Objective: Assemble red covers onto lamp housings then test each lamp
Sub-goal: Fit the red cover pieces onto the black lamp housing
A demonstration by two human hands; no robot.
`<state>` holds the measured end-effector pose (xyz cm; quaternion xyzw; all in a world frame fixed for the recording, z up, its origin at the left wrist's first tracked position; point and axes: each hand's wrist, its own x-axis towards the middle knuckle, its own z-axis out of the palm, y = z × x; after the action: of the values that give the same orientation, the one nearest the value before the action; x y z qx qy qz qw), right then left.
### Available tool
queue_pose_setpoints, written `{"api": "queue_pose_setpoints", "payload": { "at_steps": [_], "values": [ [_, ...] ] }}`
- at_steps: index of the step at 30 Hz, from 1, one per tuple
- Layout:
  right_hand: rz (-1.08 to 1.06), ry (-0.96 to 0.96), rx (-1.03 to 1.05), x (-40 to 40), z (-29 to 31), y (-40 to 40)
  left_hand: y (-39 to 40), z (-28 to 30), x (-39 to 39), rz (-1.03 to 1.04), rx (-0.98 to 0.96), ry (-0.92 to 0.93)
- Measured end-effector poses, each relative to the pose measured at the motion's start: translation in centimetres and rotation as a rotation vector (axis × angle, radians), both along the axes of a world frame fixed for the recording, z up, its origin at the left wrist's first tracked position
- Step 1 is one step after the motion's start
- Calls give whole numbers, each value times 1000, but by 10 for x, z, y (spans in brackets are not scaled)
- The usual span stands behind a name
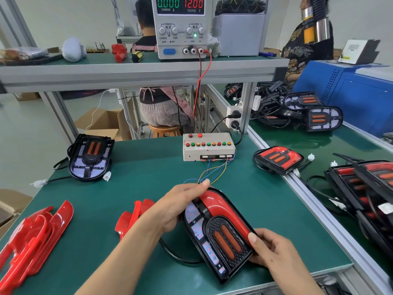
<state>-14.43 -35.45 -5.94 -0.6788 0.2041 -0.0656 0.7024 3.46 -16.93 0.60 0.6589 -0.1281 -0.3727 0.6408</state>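
- At far left I see a pile of loose red covers on the green table.
- My left hand grips the top left edge of the lamp housing.
- A red cover sits on the housing's right side.
- My right hand grips its lower right corner.
- A finished lamp lies at right.

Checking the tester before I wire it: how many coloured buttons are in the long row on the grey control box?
9, in one line across the top face of the control box, left to right; two more red buttons sit apart above the row's left half.
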Motion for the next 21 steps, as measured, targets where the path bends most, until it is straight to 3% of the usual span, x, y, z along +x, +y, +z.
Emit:
{"api": "queue_pose_setpoints", "payload": {
  "at_steps": [8, 16, 21],
  "values": [
    [-6, -23, -33, -3, -3, 0, 3, 6, -3, -41, -51, 245],
    [6, -20, -62, -4, -2, -2, 0, 5, -8, -35, -81, 114],
    [12, -28, -70, -6, 2, 0, 1, 10, -8, -23, -98, 170]
  ]
}}
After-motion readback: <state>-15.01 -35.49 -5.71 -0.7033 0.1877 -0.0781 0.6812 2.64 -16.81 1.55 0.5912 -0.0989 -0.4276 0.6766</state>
